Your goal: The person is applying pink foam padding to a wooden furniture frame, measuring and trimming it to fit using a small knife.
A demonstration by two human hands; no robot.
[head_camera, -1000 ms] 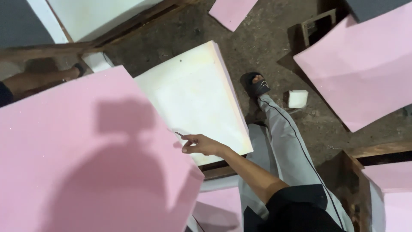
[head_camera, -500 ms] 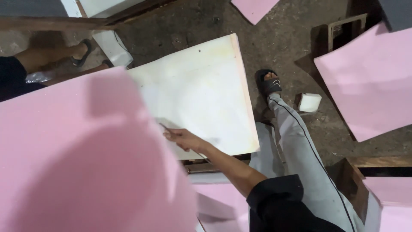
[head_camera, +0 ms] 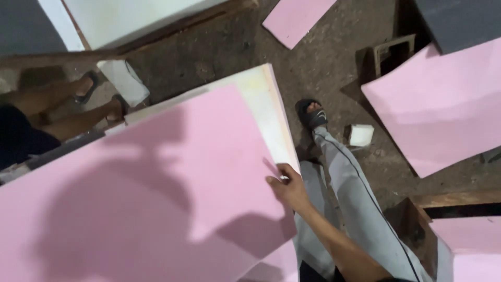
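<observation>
A large pink foam sheet [head_camera: 141, 209] fills the lower left of the head view and lies over a cream white foam slab [head_camera: 271, 115], leaving only the slab's right strip and top corner showing. My right hand [head_camera: 287, 185] grips the pink sheet at its right edge, thumb on top, right where the sheet meets the slab's edge. My left hand is out of sight. My grey trouser leg and sandalled foot [head_camera: 312, 116] stand on the dirt floor just right of the slab.
Another person's bare legs in sandals [head_camera: 78, 104] stand at the left. More pink sheets lie at the right [head_camera: 438, 109], top [head_camera: 297, 18] and bottom right. A small white foam block [head_camera: 361, 134] sits on the floor. A wooden frame [head_camera: 454, 201] is at lower right.
The pink sheet has slid right and up across the white slab, now covering most of it. My right hand moved right with the sheet's edge.
</observation>
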